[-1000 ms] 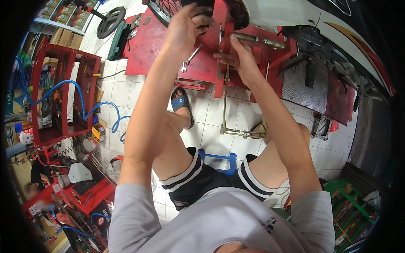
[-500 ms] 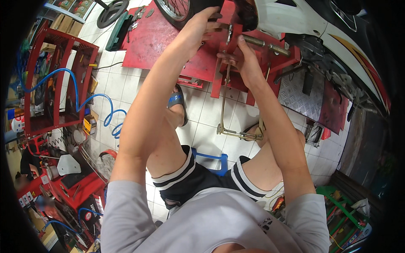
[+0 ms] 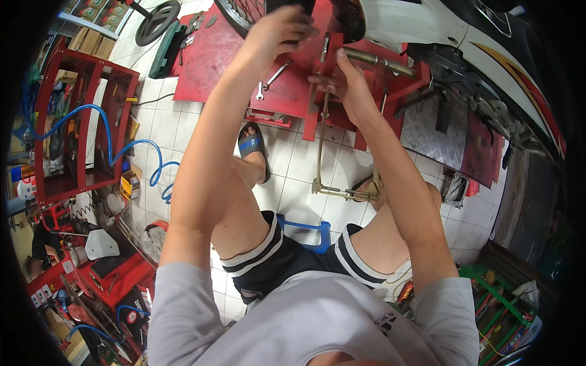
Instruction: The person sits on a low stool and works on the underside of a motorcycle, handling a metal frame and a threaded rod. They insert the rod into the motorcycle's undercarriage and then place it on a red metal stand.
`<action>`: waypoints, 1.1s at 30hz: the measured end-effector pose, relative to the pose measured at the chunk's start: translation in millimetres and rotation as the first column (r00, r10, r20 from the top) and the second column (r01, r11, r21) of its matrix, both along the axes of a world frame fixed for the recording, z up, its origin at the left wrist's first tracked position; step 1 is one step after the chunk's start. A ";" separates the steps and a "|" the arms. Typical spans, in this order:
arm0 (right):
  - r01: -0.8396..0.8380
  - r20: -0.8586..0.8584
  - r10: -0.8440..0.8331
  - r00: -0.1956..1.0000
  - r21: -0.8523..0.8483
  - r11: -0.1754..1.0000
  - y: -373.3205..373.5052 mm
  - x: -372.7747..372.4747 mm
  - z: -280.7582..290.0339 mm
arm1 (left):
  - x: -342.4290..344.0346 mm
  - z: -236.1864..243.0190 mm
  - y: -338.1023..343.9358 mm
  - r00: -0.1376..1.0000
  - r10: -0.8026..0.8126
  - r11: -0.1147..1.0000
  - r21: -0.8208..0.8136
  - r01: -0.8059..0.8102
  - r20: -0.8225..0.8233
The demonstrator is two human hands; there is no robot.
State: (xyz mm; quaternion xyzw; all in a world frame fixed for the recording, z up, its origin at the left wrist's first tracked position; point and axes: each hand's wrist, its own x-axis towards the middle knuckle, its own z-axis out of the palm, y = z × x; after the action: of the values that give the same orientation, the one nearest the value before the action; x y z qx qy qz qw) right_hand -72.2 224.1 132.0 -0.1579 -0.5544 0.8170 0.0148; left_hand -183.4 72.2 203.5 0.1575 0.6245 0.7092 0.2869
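My left hand [image 3: 281, 33] is raised near the motorcycle's front wheel [image 3: 243, 13], to the left of a red metal clamp. Its fingers are stretched out and slightly blurred, with nothing visible in them. My right hand [image 3: 352, 87] is wrapped round the clamp's red upright bar [image 3: 332, 59], thumb on top and fingertips showing on the left. A shiny metal piece [image 3: 325, 47] stands against that bar's left side. From the right side of the clamp runs a threaded rod with springs [image 3: 377, 60]. A combination wrench [image 3: 274, 80] lies on the red lift platform [image 3: 210, 64].
A brass-coloured pedal linkage [image 3: 345, 193] hangs down over the tiled floor between my feet. The white motorcycle [image 3: 421, 24] stands at the far right. On the left are a red shelf rack [image 3: 79, 165] and a coiled blue air hose [image 3: 146, 141]. A blue stool [image 3: 317, 235] is beneath me.
My left hand has moved left, away from the metal piece on the clamp, uncovering the wrench on the platform. My right hand keeps its grip on the bar.
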 end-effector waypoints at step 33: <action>-0.144 0.051 0.140 0.989 0.097 0.985 9.6 0.9 1.0 | -1.3 -53.0 18.5 0.809 -0.264 0.959 -0.235 0.160 -0.525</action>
State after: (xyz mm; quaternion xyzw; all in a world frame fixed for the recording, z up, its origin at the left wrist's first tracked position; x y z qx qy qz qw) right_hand -71.3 233.7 133.0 -0.1351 -0.6048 0.7834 -0.0480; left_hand -184.7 90.7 150.4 0.3973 0.7200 0.5378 0.1857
